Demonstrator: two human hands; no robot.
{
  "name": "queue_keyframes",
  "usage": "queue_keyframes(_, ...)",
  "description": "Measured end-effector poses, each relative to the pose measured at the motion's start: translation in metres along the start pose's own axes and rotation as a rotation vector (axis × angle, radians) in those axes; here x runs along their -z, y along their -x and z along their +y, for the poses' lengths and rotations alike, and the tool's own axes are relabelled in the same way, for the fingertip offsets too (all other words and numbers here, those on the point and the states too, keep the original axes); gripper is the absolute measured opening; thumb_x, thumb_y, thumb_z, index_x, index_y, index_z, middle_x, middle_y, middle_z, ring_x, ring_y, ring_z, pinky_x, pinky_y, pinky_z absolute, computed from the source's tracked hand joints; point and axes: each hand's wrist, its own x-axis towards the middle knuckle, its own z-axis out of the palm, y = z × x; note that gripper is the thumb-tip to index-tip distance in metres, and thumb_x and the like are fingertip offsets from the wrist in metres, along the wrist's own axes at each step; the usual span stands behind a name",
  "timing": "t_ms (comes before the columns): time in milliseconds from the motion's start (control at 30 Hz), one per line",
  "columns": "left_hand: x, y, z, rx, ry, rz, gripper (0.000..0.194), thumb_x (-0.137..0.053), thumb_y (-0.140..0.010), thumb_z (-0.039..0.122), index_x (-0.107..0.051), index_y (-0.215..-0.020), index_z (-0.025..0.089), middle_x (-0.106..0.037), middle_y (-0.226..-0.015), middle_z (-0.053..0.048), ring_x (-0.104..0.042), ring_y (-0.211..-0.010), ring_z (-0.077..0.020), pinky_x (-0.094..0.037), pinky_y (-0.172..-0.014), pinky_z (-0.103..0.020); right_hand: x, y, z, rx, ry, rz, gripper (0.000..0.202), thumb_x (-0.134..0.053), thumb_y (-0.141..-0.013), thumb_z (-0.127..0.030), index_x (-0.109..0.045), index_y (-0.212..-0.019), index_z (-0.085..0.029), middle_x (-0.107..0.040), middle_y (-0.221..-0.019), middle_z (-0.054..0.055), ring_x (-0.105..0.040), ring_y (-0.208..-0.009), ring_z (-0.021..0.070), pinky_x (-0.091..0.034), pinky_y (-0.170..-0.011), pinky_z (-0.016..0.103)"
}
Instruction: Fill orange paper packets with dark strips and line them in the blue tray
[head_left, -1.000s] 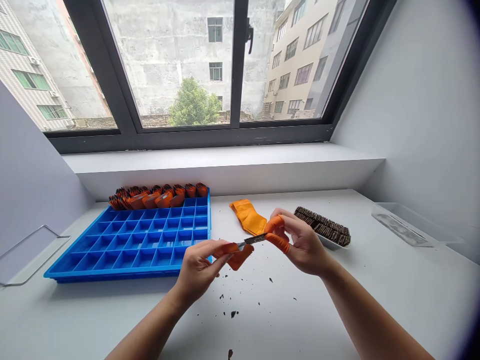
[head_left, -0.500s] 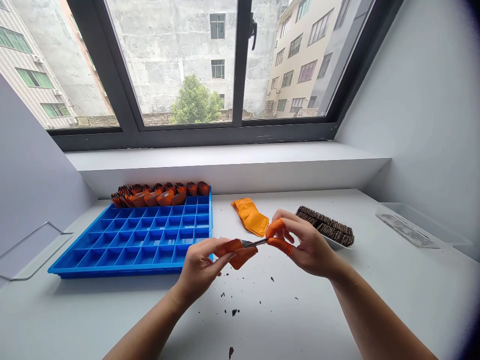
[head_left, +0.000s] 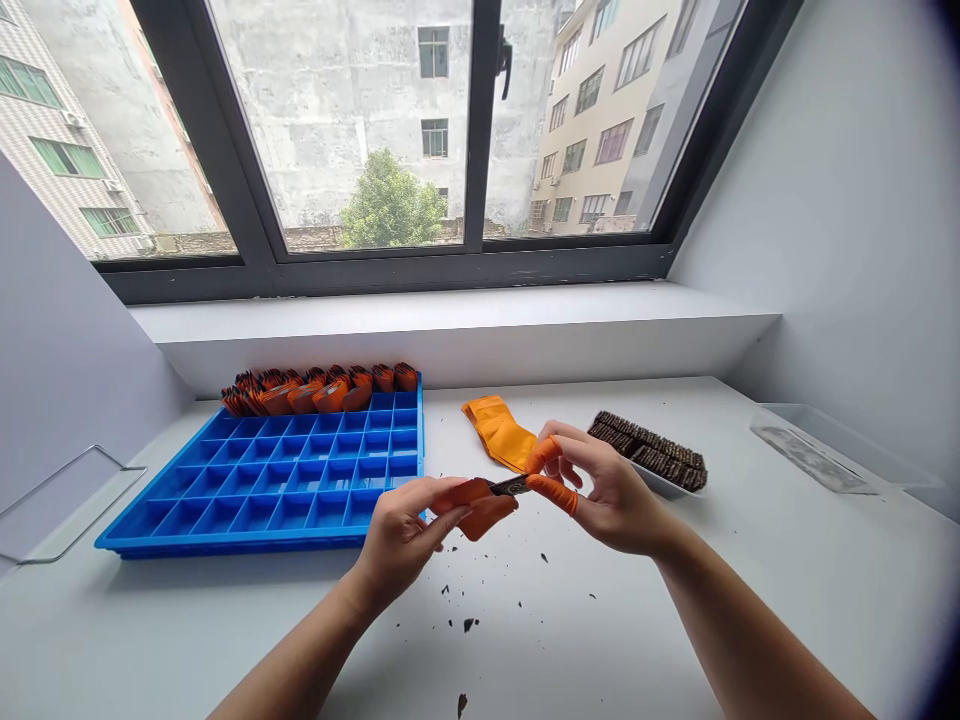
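Note:
My left hand (head_left: 409, 525) is closed on a small orange pouch (head_left: 484, 518), pinching it by its left part. The pouch's mouth faces right. My right hand (head_left: 619, 495), with orange finger covers on the thumb and index finger, pinches a thin dark flat piece (head_left: 511, 486) with light markings. The left end of that piece lies at the pouch's mouth; how deep it sits I cannot tell. Just behind the hands lies a stack of flat orange pouches (head_left: 501, 436). Rows of thin dark pieces (head_left: 652, 450) fill a shallow tray behind my right hand.
A blue compartment tray (head_left: 259, 547) stands on the left, its back compartments filled with orange pouches (head_left: 322, 390). Dark crumbs (head_left: 470, 625) are scattered on the white table (head_left: 600, 640). A clear plastic container (head_left: 825, 460) lies at the right, a metal wire frame (head_left: 71, 555) at the left.
My right hand has moved slightly left towards the pouch. The dark piece has turned so that more of its marked flat face shows. My left hand has barely moved.

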Motion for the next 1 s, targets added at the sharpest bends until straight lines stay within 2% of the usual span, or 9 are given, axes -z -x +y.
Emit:
queue_keyframes(200,-0.001,0.0,0.001,-0.022,-0.002,0.012,0.028,-0.077,-0.1,0.027,-0.082,-0.127,0.022,-0.085,-0.11,-0.011,-0.081,-0.083,-0.0213,-0.063,-0.046,-0.019,-0.006,-0.002,-0.004,-0.052,-0.029,-0.007,0.019,-0.068,-0.105,-0.036,-0.065,-0.091,-0.024,-0.056,-0.081,0.001,-0.051,-0.07,0.0148,-0.042,-0.057,0.03)
queue_keyframes(367,-0.001,0.0,0.001,0.016,0.017,0.011,0.027,-0.077,-0.099,0.025,-0.082,-0.126,0.021,-0.086,-0.113,-0.01,-0.083,-0.087,-0.0221,-0.064,-0.048,-0.019,-0.013,-0.001,-0.005,-0.094,-0.06,-0.005,0.018,-0.07,-0.105,-0.037,-0.068,-0.093,-0.024,-0.058,-0.085,0.001,-0.052,-0.069,0.0135,-0.042,-0.057,0.029)
queue_keyframes(533,-0.001,0.0,0.002,0.035,-0.025,-0.008,0.02,-0.077,-0.101,0.028,-0.082,-0.118,0.018,-0.086,-0.097,-0.01,-0.082,-0.081,-0.0211,-0.063,-0.052,-0.021,-0.014,-0.002,-0.007,-0.129,-0.117,0.016,0.022,-0.069,-0.105,-0.041,-0.068,-0.092,-0.023,-0.058,-0.086,0.002,-0.051,-0.07,0.014,-0.043,-0.057,0.029)
queue_keyframes(633,0.0,0.0,0.003,0.027,-0.033,-0.015,0.02,-0.075,-0.102,0.029,-0.082,-0.117,0.017,-0.086,-0.095,-0.01,-0.082,-0.079,-0.0216,-0.063,-0.053,-0.022,-0.014,-0.002,-0.008,-0.144,-0.126,0.011,0.024,-0.07,-0.105,-0.042,-0.068,-0.091,-0.023,-0.057,-0.084,0.002,-0.051,-0.07,0.014,-0.041,-0.057,0.029)
queue_keyframes(800,0.001,0.001,0.002,0.029,-0.036,-0.039,0.02,-0.074,-0.103,0.026,-0.08,-0.121,0.021,-0.086,-0.103,-0.007,-0.084,-0.088,-0.0219,-0.067,-0.066,-0.027,-0.019,-0.002,-0.009,-0.144,-0.1,-0.01,0.024,-0.071,-0.104,-0.043,-0.068,-0.092,-0.023,-0.055,-0.081,0.001,-0.049,-0.07,0.0144,-0.04,-0.057,0.029)
queue_keyframes(1000,0.0,0.004,-0.005,0.082,0.081,-0.078,0.012,-0.072,-0.105,0.028,-0.076,-0.111,0.018,-0.085,-0.096,-0.007,-0.083,-0.085,-0.0222,-0.068,-0.075,-0.033,-0.035,-0.001,-0.005,-0.124,-0.1,0.008,0.019,-0.073,-0.104,-0.042,-0.073,-0.097,-0.025,-0.056,-0.082,0.0,-0.052,-0.07,0.0135,-0.045,-0.059,0.029)
